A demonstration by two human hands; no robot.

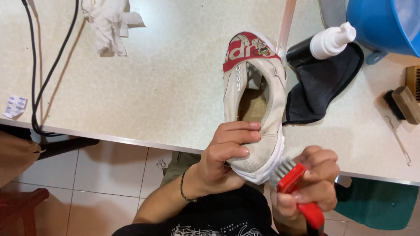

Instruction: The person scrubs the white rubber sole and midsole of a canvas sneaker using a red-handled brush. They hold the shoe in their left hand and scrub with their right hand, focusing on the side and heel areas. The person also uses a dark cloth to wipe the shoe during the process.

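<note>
My left hand [225, 153] grips the heel end of a dirty white canvas shoe [256, 100] with a red toe cap, fingers curled over its collar. The shoe points away from me, its toe over the table and its heel past the table's front edge. In my right hand [313, 183] is a red-handled brush [294, 180] with pale bristles, and the bristles press against the shoe's white sole rim at the heel.
On the pale table [166, 87] lie a dark cloth [321, 89], a black spray bottle with a white pump [321, 46], a blue basin [385, 24], a wooden brush [402, 105], crumpled white tissue [109, 24] and black cables [39, 87]. Tiled floor lies below.
</note>
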